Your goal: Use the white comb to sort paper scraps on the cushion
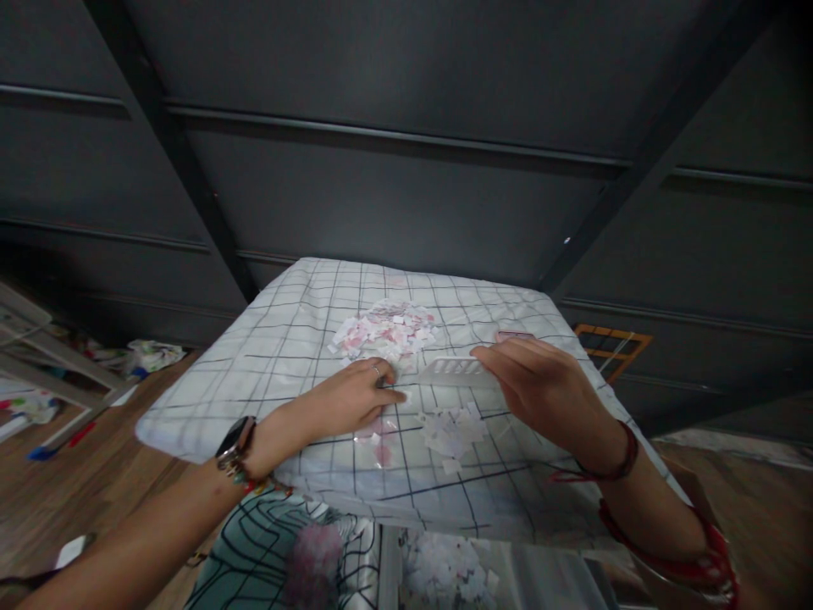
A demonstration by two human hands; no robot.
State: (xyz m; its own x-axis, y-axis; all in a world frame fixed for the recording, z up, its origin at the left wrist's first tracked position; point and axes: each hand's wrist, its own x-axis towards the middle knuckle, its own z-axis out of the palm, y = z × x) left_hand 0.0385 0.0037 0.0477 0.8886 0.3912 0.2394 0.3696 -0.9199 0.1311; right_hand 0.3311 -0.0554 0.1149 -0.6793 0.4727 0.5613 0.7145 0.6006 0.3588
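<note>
My right hand grips a white slotted plastic piece, like the side of a small basket or tray, tilted above the table. My left hand is low over the cloth with its fingers curled and thumb pointing right; a small pale scrap is by the thumb tip, and I cannot make out what the fingers hold. Beyond it lies a heap of small white and pink paper or plastic pieces. Nearer me is a smaller pile of whitish pieces. A clear pinkish packet lies just below my left hand.
A white grid-patterned cloth covers the table, against a dark panelled wall. At my lap, a container holds more whitish pieces, with a pink bundle to its left. An orange-framed item stands off the right side.
</note>
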